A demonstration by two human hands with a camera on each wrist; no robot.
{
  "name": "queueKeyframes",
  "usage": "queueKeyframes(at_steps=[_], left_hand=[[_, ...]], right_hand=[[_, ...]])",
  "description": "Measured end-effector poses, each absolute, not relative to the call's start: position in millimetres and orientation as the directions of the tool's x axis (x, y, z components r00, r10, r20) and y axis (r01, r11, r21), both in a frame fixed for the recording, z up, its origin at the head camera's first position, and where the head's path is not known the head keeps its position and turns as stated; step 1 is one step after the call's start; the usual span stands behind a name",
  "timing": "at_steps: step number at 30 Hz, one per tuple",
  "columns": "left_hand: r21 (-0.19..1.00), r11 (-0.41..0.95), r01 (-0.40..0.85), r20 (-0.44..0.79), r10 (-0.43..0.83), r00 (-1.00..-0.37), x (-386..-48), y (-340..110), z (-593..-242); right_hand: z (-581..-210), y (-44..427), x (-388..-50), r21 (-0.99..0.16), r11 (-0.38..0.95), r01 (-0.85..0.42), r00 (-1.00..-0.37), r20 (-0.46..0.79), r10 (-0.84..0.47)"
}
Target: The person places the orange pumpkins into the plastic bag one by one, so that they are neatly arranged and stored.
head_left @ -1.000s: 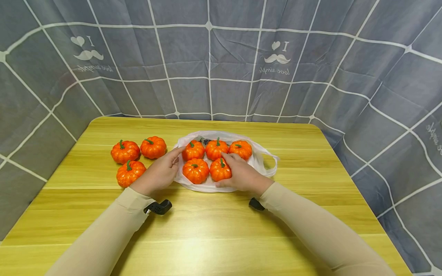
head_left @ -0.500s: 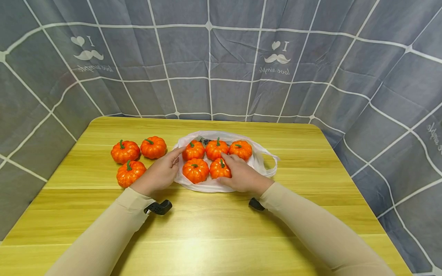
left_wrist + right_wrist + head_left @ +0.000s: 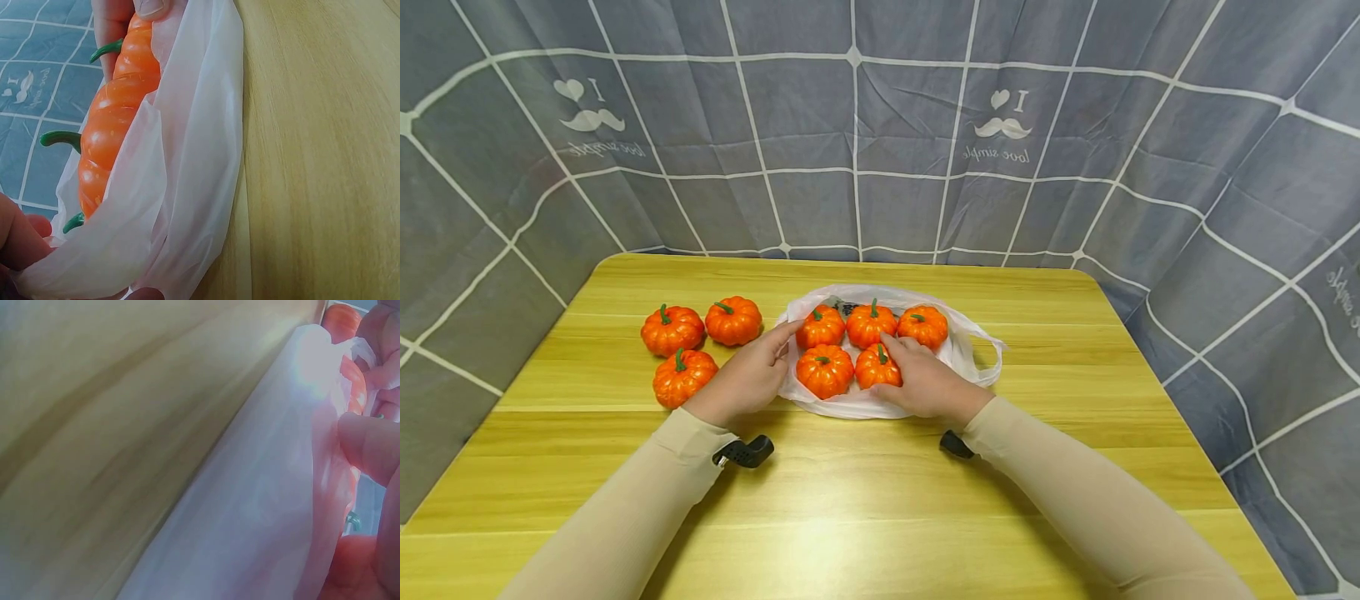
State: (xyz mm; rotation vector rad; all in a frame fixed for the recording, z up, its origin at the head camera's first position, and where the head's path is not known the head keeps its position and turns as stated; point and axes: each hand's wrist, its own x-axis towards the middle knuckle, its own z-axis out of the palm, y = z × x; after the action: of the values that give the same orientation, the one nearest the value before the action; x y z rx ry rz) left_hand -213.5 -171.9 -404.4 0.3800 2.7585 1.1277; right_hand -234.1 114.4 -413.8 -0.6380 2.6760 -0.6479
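Observation:
A white plastic bag [image 3: 842, 407] lies spread on the table with several small orange pumpkins in it, three at the back and two in front. My right hand [image 3: 928, 382] holds the front-right pumpkin [image 3: 874, 367], its thumb on the near side and fingers over the far side. At the bag's left edge my left hand [image 3: 747, 372] pinches the plastic, beside the back-left pumpkin [image 3: 822, 328] and the front-left pumpkin [image 3: 824, 373]. In the left wrist view the bag's near wall [image 3: 200, 137] rises against the pumpkins. The right fingertips are partly hidden in the head view.
Three more pumpkins stand outside the bag to the left: one at back left [image 3: 672, 332], one nearer the bag [image 3: 733, 322], one in front [image 3: 682, 379]. A bag handle [image 3: 992, 367] lies on the wooden table [image 3: 850, 517] at right. Grey checked curtains [image 3: 910, 208] surround it.
My right thumb has shifted slightly up toward the front-right pumpkin since a second ago. The left hand, the bag and the other pumpkins stay where they were.

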Motion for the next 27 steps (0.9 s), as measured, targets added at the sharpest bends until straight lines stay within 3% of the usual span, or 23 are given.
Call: queueKeyframes(at_steps=[27], left_hand=[[0.699,0.690,0.190,-0.016,0.280,-0.960,-213.0,-173.8,-403.6]], right_hand=[[-413.0,113.8,-232.4,-0.438,0.831,-0.343,-0.860,-0.209,-0.465]])
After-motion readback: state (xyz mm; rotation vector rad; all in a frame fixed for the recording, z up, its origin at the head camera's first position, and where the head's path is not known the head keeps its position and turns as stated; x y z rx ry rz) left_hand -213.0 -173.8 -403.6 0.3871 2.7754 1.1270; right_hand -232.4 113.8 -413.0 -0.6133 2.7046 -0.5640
